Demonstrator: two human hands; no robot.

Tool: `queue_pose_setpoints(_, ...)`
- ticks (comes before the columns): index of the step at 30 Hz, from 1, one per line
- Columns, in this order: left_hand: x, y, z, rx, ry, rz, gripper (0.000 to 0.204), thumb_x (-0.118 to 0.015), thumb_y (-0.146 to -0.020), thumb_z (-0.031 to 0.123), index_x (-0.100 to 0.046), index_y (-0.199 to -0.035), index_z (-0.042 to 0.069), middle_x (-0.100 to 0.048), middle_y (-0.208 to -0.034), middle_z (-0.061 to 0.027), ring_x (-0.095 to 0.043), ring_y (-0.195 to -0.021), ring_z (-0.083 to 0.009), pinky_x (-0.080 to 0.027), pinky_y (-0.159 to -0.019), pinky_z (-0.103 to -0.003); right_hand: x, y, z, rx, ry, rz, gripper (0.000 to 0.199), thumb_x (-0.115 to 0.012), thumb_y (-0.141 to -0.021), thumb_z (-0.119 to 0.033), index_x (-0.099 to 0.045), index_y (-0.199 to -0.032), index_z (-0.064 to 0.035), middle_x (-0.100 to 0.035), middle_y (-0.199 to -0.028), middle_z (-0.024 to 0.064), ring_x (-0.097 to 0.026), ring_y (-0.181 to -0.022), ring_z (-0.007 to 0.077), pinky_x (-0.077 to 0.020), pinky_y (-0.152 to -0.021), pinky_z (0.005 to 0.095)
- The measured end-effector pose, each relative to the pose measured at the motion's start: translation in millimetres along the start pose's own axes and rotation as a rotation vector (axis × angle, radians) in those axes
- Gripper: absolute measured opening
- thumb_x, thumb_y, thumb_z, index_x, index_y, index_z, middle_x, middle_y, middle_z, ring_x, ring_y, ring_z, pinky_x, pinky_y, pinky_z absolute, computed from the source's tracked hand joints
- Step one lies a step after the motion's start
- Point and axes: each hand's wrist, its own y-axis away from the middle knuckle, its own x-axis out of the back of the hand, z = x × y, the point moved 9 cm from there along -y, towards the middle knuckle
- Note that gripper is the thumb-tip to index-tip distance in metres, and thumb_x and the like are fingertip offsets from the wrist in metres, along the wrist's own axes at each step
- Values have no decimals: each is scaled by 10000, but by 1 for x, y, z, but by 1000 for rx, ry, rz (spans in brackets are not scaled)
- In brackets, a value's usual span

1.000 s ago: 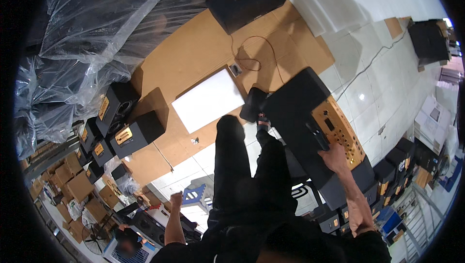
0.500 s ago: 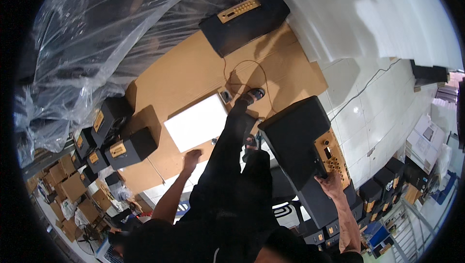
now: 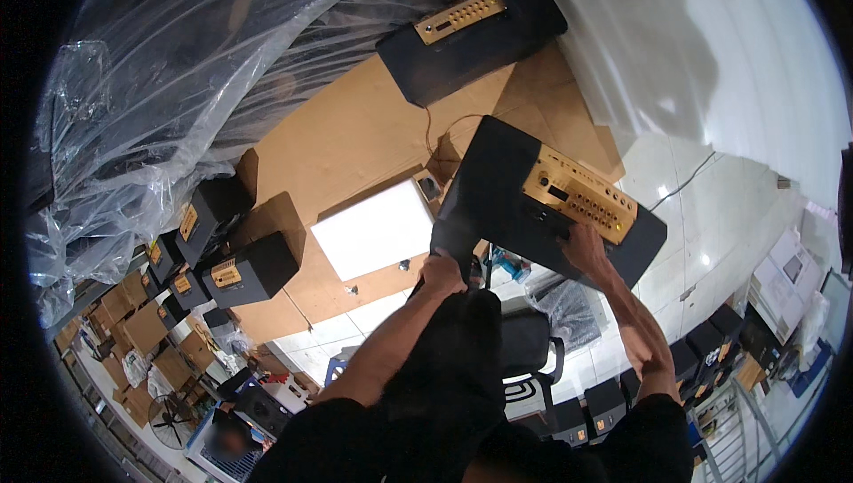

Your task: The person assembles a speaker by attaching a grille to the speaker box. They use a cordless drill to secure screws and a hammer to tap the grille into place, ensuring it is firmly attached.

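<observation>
A large black speaker point(image 3: 502, 172) with a gold control panel point(image 3: 582, 194) is held tilted in front of me. My right hand point(image 3: 586, 252) is closed at the edge just below the panel, its fingertips partly hidden. My left hand point(image 3: 442, 274) is closed against the lower left corner of the same speaker, next to my leg. A white rectangular slab point(image 3: 373, 230) lies on the brown cardboard sheet point(image 3: 311, 159) to the left, with a small dark round-faced piece point(image 3: 428, 185) at its far right corner.
Another black speaker point(image 3: 480, 61) stands at the far edge of the cardboard. Smaller black speakers point(image 3: 253, 270) cluster at the left under clear plastic film point(image 3: 204, 65). White foam sheeting point(image 3: 657, 39) covers the far right. A black chair point(image 3: 526, 341) is near my right leg.
The speaker has moved leftward and away from me, turning so its panel faces up more. My left hand has come from beside the white slab to the speaker's corner.
</observation>
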Motion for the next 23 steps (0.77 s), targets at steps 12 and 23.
queue_pose_setpoints(12,8,-14,15,157,54,208,1023,-828,-557,428,-393,-1248,-188,-627,-980,-220,-665,-843,-326,-560,-559,-520,8,-182,-74,243,274,-18,229,-688,-779,-198,-679,-877,8,-660,-848,220,-663,-852,374,-547,-739,447)
queue_pose_setpoints(23,-13,-35,44,92,181,330,838,-722,-625,285,-424,-1248,-190,-576,-949,-338,-650,-811,-394,-534,-650,-597,-4,-284,-87,239,496,-78,318,-718,-786,-274,-677,-1031,-76,-630,-1103,185,-619,-1049,348,-515,-878,424)
